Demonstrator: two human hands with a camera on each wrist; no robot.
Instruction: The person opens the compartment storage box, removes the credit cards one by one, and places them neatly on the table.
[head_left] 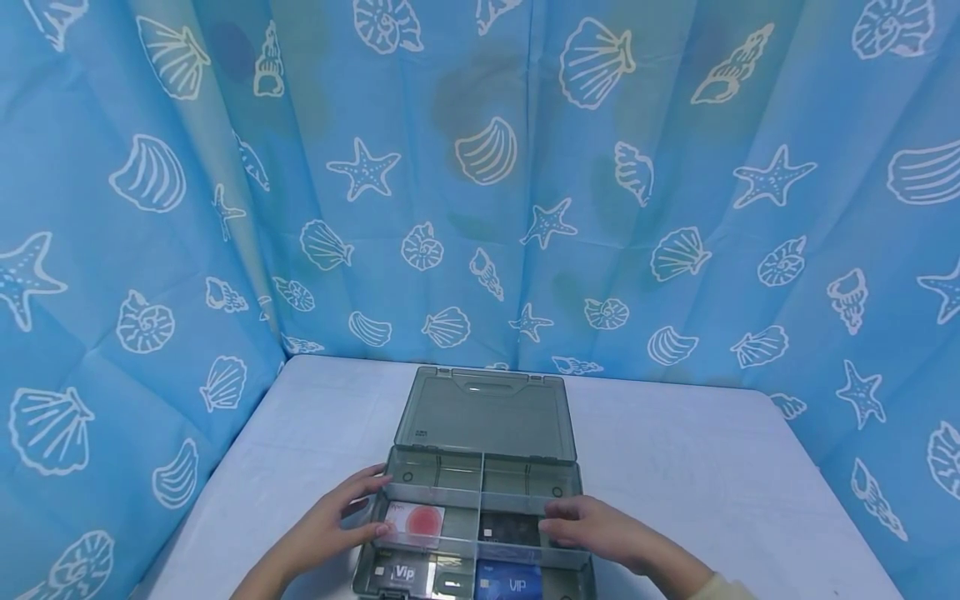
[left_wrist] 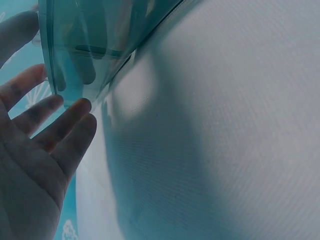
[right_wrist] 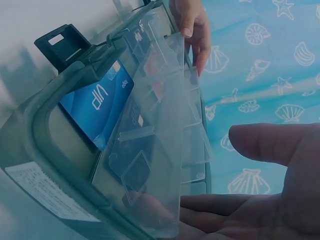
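Observation:
A grey translucent storage box (head_left: 530, 476) lies with its lid (head_left: 487, 412) folded back, away from the person. Clear dividers (head_left: 513, 503) split its inside into compartments. My left hand (head_left: 339, 508) is at the box's left side, thumb and fingers spread apart at the rim. At the right side is my right hand (head_left: 592, 527), its fingers beside a clear divider (right_wrist: 167, 135) and partly seen through it, thumb held apart. A red-and-white card (head_left: 415, 520) and a black card (head_left: 510, 529) sit in the middle row, a grey Vip card (head_left: 403, 572) and a blue VIP card (head_left: 510, 582) in the front row.
The box stands on a white-covered table (head_left: 675, 450). A blue curtain (head_left: 487, 208) with white shells and starfish hangs behind and on both sides. The box's front latch (right_wrist: 62, 45) sticks outward, and a white label (right_wrist: 50, 192) is on its side.

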